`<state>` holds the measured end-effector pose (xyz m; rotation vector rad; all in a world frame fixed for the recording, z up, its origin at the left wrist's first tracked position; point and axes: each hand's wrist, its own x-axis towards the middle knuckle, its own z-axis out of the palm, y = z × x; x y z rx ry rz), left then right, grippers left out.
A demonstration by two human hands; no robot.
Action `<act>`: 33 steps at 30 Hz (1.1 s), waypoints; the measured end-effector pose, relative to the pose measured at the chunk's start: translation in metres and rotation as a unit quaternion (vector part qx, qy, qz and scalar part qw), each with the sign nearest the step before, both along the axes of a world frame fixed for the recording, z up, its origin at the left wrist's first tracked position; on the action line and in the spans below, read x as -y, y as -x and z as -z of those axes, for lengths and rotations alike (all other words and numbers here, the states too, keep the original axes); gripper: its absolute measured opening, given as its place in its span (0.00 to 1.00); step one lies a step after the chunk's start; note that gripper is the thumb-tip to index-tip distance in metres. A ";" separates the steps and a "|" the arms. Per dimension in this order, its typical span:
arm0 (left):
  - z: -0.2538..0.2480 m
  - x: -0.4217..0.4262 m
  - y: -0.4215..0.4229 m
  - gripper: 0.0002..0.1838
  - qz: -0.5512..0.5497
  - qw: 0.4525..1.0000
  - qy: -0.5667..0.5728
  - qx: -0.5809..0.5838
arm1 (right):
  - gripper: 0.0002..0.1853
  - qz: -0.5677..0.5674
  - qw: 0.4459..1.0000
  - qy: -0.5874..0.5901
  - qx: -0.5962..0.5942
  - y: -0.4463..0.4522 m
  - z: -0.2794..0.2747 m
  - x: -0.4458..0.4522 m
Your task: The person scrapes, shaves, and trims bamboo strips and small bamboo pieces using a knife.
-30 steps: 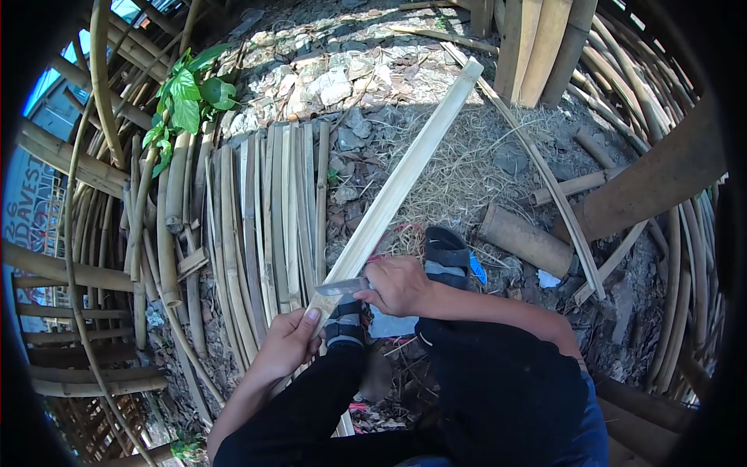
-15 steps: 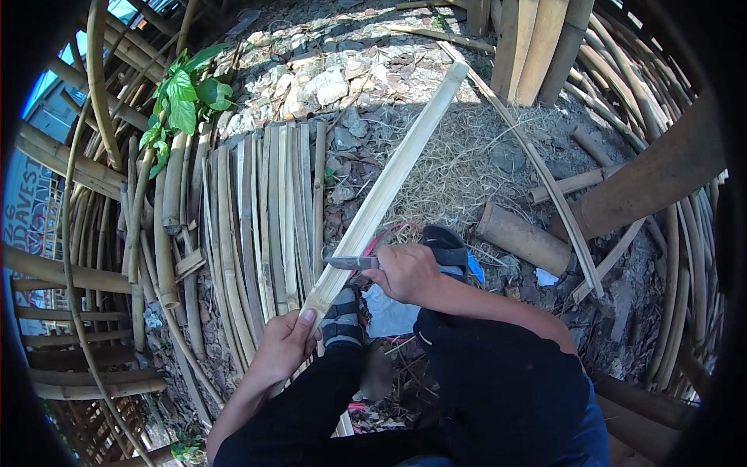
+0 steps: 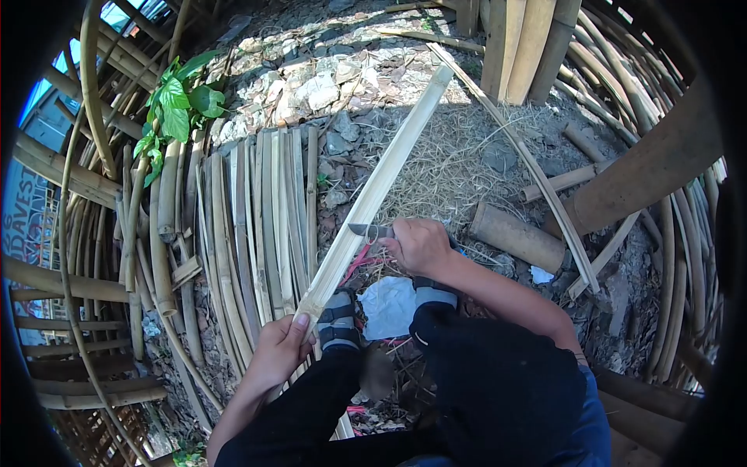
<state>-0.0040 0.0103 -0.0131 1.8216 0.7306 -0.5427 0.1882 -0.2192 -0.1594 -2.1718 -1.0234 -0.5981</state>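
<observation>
A long pale split bamboo strip (image 3: 383, 183) slants from near my lap up toward the top middle of the view. My left hand (image 3: 282, 348) grips its near end, the thumb lying on top. In my right hand (image 3: 422, 247) is a knife (image 3: 369, 231), its fingers wrapped round the handle. The blade lies across the strip's inner face, pointing left, roughly midway along. Most of the knife's handle is hidden by my fingers.
Several cut bamboo strips (image 3: 272, 210) lie side by side to the left. A thick bamboo piece (image 3: 520, 237) and a long thin strip (image 3: 537, 163) lie at the right. White paper (image 3: 389, 308) sits between my feet. Leaves (image 3: 175, 101) grow at upper left.
My right hand and the knife have moved up along the strip, away from my left hand. The strip's far end has shifted slightly left. My left hand keeps its hold.
</observation>
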 end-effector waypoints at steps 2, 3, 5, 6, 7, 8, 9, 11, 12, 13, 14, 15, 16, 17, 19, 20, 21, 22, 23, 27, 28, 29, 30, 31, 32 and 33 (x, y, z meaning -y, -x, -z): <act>0.001 -0.001 0.000 0.24 -0.001 1.000 0.003 0.003 | 0.21 0.002 1.000 0.003 0.008 -0.005 0.002 0.001; 0.000 0.000 0.000 0.24 -0.001 1.000 0.002 0.003 | 0.21 0.000 1.000 -0.002 0.013 -0.008 0.002 0.003; -0.004 0.002 -0.001 0.25 0.003 1.000 -0.004 0.001 | 0.22 0.001 1.000 -0.008 0.017 -0.014 0.005 0.005; -0.004 0.001 -0.001 0.25 0.004 1.000 -0.004 0.001 | 0.22 0.025 1.000 -0.015 -0.006 -0.017 0.007 0.006; -0.004 0.000 0.000 0.25 0.009 1.000 -0.002 -0.001 | 0.22 0.049 0.998 -0.022 -0.028 -0.020 0.008 0.009; -0.003 -0.001 0.002 0.25 0.013 1.000 0.001 -0.002 | 0.22 0.050 0.998 -0.021 -0.027 -0.023 0.009 0.013; -0.001 -0.002 0.004 0.25 0.015 1.000 0.002 -0.001 | 0.22 0.084 0.995 -0.001 -0.050 -0.026 0.007 0.017; 0.003 -0.006 0.007 0.25 0.027 1.000 0.002 -0.013 | 0.22 0.122 0.990 0.021 -0.073 -0.035 0.006 0.026; 0.003 -0.006 0.009 0.25 0.030 0.999 0.004 -0.013 | 0.22 0.140 0.986 0.024 -0.088 -0.041 0.007 0.030; 0.003 -0.007 0.009 0.25 0.029 0.999 0.010 -0.021 | 0.22 0.159 0.982 0.026 -0.103 -0.047 0.008 0.033; 0.003 -0.007 0.009 0.25 0.028 0.999 0.016 -0.028 | 0.22 0.162 0.981 0.027 -0.103 -0.052 0.009 0.036; 0.002 -0.008 0.010 0.25 0.030 0.999 0.017 -0.027 | 0.20 0.161 0.981 0.031 -0.105 -0.055 0.009 0.037; 0.002 -0.008 0.010 0.25 0.031 0.999 0.017 -0.030 | 0.19 0.162 0.980 0.034 -0.109 -0.058 0.009 0.040; 0.002 -0.008 0.009 0.25 0.032 0.999 0.017 -0.033 | 0.20 0.156 0.979 0.040 -0.125 -0.061 0.009 0.042; 0.001 -0.008 0.008 0.25 0.030 0.999 0.023 -0.030 | 0.21 0.161 0.978 0.029 -0.128 -0.064 0.009 0.044; 0.001 -0.008 0.009 0.25 0.024 0.999 0.027 -0.027 | 0.23 0.162 0.978 0.018 -0.131 -0.067 0.009 0.044; 0.000 -0.009 0.010 0.25 0.026 0.999 0.027 -0.027 | 0.23 0.163 0.978 0.017 -0.131 -0.077 0.010 0.048; -0.001 -0.009 0.012 0.26 0.028 0.999 0.032 -0.034 | 0.25 0.215 0.961 0.029 -0.169 -0.090 0.011 0.056; -0.001 -0.010 0.013 0.26 0.029 0.998 0.037 -0.040 | 0.28 0.266 0.941 0.039 -0.205 -0.102 0.012 0.063; 0.002 -0.012 0.013 0.26 0.019 0.996 0.057 -0.063 | 0.35 0.301 0.895 -0.076 -0.321 -0.121 0.013 0.080; 0.004 -0.012 0.011 0.26 0.029 0.996 0.056 -0.064 | 0.35 0.302 0.895 -0.075 -0.320 -0.120 0.017 0.077; 0.006 -0.012 0.011 0.27 0.036 0.996 0.054 -0.065 | 0.34 0.303 0.865 -0.172 -0.361 -0.115 0.023 0.069; 0.006 -0.012 0.011 0.27 0.032 0.996 0.054 -0.066 | 0.34 0.299 0.825 -0.267 -0.399 -0.106 0.027 0.059; 0.005 -0.013 0.009 0.26 0.021 0.993 0.087 -0.077 | 0.33 0.265 0.853 -0.251 -0.372 -0.085 0.011 0.053; 0.004 -0.014 0.007 0.26 0.010 0.989 0.120 -0.087 | 0.31 0.205 0.877 -0.246 -0.359 -0.064 0.005 0.047; 0.005 -0.015 0.007 0.26 0.005 0.989 0.118 -0.088 | 0.29 0.143 0.896 -0.240 -0.346 -0.041 -0.002 0.040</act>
